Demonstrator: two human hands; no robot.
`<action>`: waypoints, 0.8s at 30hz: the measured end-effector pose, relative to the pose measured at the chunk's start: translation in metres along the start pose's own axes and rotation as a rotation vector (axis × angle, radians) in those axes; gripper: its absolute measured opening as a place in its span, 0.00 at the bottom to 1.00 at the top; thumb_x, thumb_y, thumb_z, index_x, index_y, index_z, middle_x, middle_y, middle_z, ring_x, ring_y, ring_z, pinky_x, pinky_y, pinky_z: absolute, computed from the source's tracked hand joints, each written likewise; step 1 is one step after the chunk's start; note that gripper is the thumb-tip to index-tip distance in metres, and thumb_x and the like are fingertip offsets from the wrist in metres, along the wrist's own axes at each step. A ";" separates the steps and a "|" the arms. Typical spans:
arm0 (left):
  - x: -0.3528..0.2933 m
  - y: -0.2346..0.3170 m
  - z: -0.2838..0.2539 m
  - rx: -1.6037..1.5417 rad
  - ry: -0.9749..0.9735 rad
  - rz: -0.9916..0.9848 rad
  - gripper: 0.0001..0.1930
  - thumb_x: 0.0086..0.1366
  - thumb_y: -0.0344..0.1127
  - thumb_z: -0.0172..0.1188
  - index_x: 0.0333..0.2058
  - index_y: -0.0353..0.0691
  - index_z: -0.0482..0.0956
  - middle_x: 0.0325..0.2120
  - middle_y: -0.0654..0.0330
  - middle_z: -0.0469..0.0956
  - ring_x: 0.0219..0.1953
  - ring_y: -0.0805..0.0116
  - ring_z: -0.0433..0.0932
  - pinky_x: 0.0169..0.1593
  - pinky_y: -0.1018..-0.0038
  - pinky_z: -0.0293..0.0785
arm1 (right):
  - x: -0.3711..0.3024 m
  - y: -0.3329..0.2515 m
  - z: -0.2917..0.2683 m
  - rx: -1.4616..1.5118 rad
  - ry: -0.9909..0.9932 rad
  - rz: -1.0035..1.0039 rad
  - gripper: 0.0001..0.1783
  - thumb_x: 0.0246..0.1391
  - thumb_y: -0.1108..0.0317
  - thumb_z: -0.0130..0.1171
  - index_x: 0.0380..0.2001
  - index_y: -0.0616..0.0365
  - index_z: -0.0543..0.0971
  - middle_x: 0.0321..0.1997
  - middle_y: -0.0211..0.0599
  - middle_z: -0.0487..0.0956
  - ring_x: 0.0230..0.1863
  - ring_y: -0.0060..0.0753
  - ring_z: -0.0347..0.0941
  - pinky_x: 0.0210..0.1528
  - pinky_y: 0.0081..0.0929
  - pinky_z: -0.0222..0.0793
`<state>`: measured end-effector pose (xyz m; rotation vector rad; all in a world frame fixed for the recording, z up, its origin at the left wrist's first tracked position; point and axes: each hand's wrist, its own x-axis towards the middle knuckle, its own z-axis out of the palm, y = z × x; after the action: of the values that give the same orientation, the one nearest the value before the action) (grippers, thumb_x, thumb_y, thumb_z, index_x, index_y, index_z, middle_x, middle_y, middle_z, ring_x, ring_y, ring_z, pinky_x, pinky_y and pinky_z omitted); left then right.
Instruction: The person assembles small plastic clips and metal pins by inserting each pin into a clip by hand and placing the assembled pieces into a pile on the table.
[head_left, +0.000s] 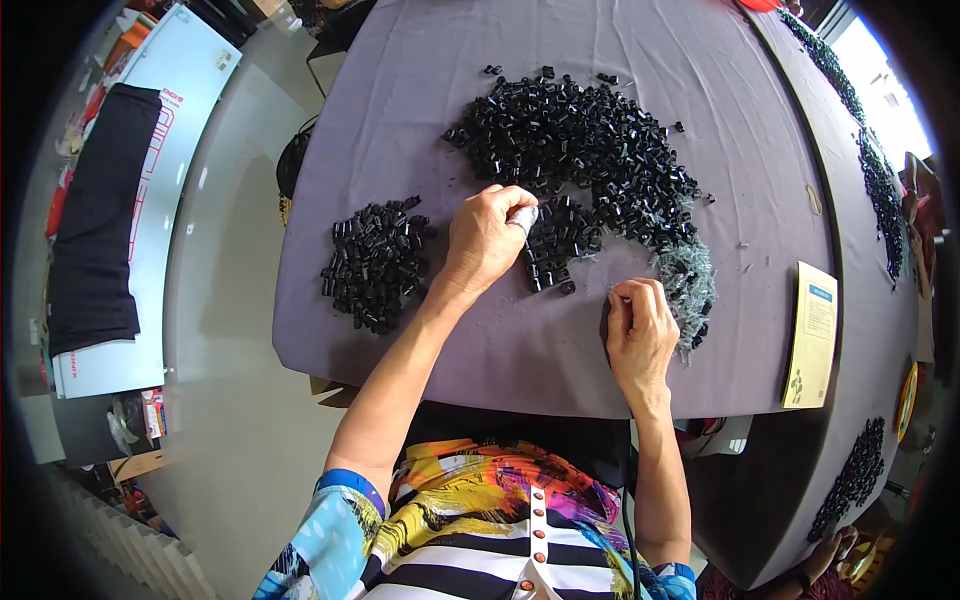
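My left hand point(485, 238) is closed, thumb and fingers drawn together at the edge of a small cluster of black plastic pieces point(560, 245). A whitish wrap point(522, 218) covers one of its fingertips; anything it pinches is hidden. My right hand point(642, 330) is also closed in a pinch, beside a heap of thin translucent plastic scraps point(688, 280). What is between those fingers is too small to make out. Beyond both hands spreads a large pile of short black tubular pieces point(570, 130). Another pile of black pieces point(375, 265) lies to the left of my left hand.
A grey cloth covers the table point(400, 120). At the right edge lie a yellow printed packet point(811, 335) and a rubber band point(814, 200). The adjoining table holds more black pieces point(850, 480), with another person's hand point(830, 550) nearby. A white chest point(190, 90) stands left.
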<state>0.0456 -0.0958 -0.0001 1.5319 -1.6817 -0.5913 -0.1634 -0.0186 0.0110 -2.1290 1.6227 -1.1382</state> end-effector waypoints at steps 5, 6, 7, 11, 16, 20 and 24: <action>0.006 -0.011 -0.006 -0.140 0.065 -0.162 0.06 0.59 0.25 0.59 0.35 0.40 0.81 0.18 0.68 0.74 0.16 0.83 0.67 0.16 0.82 0.64 | -0.002 0.002 0.000 -0.006 0.004 0.000 0.05 0.49 0.79 0.56 0.31 0.61 0.72 0.32 0.42 0.74 0.31 0.45 0.74 0.34 0.33 0.70; 0.009 -0.013 -0.005 -0.141 0.066 -0.157 0.06 0.59 0.25 0.59 0.35 0.40 0.81 0.18 0.68 0.74 0.16 0.83 0.67 0.16 0.82 0.64 | -0.002 0.003 0.000 -0.016 0.006 -0.007 0.05 0.49 0.79 0.56 0.31 0.61 0.72 0.32 0.42 0.74 0.31 0.45 0.74 0.34 0.33 0.70; 0.011 -0.014 -0.007 -0.125 0.111 -0.141 0.06 0.60 0.25 0.59 0.35 0.40 0.81 0.18 0.68 0.74 0.16 0.83 0.68 0.16 0.82 0.64 | -0.002 0.002 0.000 -0.013 0.006 -0.012 0.05 0.49 0.79 0.56 0.31 0.61 0.72 0.32 0.42 0.74 0.31 0.45 0.74 0.34 0.33 0.70; 0.025 -0.017 -0.001 0.046 0.189 -0.017 0.07 0.57 0.27 0.61 0.36 0.41 0.81 0.23 0.62 0.77 0.22 0.74 0.74 0.25 0.76 0.71 | -0.003 -0.001 0.000 -0.015 -0.005 -0.005 0.05 0.48 0.78 0.56 0.31 0.60 0.73 0.32 0.41 0.74 0.31 0.45 0.74 0.33 0.33 0.70; 0.018 0.010 0.002 0.201 0.007 0.035 0.08 0.56 0.27 0.62 0.36 0.44 0.83 0.29 0.57 0.78 0.30 0.64 0.79 0.36 0.70 0.75 | -0.002 0.001 0.001 -0.022 -0.003 -0.003 0.06 0.48 0.78 0.57 0.30 0.59 0.73 0.32 0.40 0.73 0.31 0.45 0.73 0.33 0.34 0.70; 0.012 0.001 -0.006 -0.007 0.063 -0.016 0.07 0.56 0.23 0.61 0.34 0.39 0.82 0.28 0.61 0.78 0.31 0.70 0.78 0.36 0.76 0.74 | -0.002 0.002 0.001 -0.016 -0.007 0.001 0.06 0.49 0.79 0.55 0.32 0.60 0.73 0.33 0.41 0.74 0.31 0.45 0.74 0.33 0.33 0.69; 0.015 0.006 -0.012 -0.072 -0.020 -0.032 0.06 0.55 0.23 0.62 0.33 0.37 0.82 0.29 0.61 0.78 0.31 0.71 0.79 0.36 0.76 0.75 | -0.002 0.002 0.002 -0.008 0.004 0.008 0.05 0.50 0.79 0.55 0.32 0.61 0.73 0.32 0.41 0.74 0.31 0.45 0.74 0.33 0.33 0.69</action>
<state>0.0519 -0.1071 0.0150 1.5088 -1.6361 -0.6783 -0.1635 -0.0184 0.0078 -2.1252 1.6387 -1.1365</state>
